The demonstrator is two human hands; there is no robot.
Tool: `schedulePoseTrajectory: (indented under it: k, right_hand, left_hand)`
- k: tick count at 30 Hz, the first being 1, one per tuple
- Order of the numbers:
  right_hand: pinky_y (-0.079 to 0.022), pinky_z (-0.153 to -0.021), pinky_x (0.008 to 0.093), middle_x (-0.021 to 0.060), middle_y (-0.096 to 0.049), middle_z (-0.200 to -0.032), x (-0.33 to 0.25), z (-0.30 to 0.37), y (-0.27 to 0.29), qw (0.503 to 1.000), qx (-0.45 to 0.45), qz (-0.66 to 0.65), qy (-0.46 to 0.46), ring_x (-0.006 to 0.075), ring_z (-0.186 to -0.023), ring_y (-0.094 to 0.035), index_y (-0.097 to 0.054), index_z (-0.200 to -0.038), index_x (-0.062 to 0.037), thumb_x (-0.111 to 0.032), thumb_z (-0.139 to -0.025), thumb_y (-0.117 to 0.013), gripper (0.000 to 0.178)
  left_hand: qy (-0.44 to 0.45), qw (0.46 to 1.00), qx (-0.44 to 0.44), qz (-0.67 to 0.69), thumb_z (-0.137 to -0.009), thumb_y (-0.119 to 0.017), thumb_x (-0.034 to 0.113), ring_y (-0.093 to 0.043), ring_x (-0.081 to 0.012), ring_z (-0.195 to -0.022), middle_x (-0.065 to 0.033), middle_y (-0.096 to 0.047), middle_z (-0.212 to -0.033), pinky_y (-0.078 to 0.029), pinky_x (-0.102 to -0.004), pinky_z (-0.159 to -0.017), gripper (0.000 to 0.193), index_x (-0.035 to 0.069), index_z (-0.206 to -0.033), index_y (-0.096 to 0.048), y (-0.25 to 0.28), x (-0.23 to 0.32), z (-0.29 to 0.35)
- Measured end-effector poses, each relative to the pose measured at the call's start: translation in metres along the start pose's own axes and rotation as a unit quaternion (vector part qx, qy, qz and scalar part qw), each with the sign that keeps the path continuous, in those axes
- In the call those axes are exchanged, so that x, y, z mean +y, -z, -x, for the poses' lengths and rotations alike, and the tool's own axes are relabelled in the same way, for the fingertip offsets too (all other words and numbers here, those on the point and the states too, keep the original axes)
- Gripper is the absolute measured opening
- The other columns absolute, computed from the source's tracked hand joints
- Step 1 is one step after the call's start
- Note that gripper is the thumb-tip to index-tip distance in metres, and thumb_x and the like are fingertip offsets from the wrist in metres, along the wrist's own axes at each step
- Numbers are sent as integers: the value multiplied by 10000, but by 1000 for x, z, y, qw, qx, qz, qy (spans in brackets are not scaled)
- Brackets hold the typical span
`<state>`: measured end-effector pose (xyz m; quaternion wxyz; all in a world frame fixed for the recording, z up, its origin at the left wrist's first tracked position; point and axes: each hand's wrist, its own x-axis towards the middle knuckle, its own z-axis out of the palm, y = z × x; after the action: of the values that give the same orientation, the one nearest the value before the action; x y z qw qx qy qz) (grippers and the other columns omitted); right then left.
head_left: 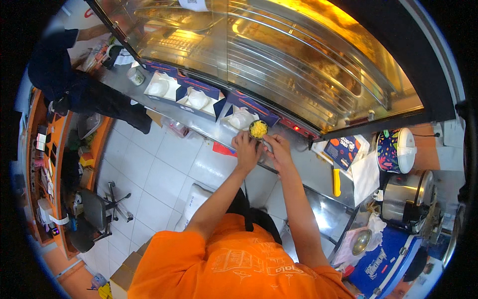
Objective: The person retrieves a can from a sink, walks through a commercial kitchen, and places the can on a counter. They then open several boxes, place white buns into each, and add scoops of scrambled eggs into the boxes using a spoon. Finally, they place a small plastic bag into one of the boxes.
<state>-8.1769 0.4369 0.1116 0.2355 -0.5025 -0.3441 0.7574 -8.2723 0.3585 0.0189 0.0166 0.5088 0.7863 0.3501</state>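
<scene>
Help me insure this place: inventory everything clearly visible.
Round cup: 1, black, yellow food inside, at fingertips
Open cardboard boxes: 3, navy, counter
Lit glass cabinet: 1, amber, behind boxes
Round patterned container: 1, multicoloured, right
Metal cooker: 1, silver, right
Cooler box: 1, blue, lower right
Wheeled chair: 1, grey, left floor
Coworker: 1, dark clothes, upper left
Shelf clutter: uncountable, mixed, left
Left hand: 1, bare, at cup
Right hand: 1, bare, holding cup

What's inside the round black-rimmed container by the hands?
Small yellow bits. They cover the bottom of the black-rimmed container, so anything beneath them can't be seen.
</scene>
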Motion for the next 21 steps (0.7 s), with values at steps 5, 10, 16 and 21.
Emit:
schedulePoseTrajectory:
  k: [5,10,16,21]
  right_hand:
    - [-437,-467,233,33,-599,-846,22,-27,-12,966,78,193,150,106,-615,-598,-610,-805,-38,-152,-879,-767,208]
    - [-463,-457,314,129,-597,-983,38,-47,1,702,82,476,524,179,-551,-638,-601,-771,26,-103,-865,-750,219]
    - [-506,-509,293,161,-669,-1008,29,-53,9,926,-2,344,156,197,-687,-671,-658,-822,2,-83,-862,-743,126]
    - [-518,-593,349,133,-646,-910,13,-44,6,778,24,541,317,242,-765,-668,-664,-865,0,-92,-838,-758,134]
  left_hand:
    - [-9,995,37,96,-805,-760,201,-431,-313,-1180,-92,-517,-1181,-283,-511,-1003,248,161,-1048,-725,-14,-14,25]
    - [-24,990,78,114,-769,-779,162,-436,-295,-1162,-58,-511,-1140,-303,-497,-970,234,201,-992,-720,-17,-16,30]
    - [-10,989,101,104,-741,-815,180,-441,-295,-1160,-58,-503,-1166,-301,-488,-957,270,206,-987,-707,-8,-13,27]
    - [34,987,114,107,-738,-829,195,-448,-294,-1135,-65,-501,-1159,-301,-478,-927,273,203,-979,-702,-3,-5,30]
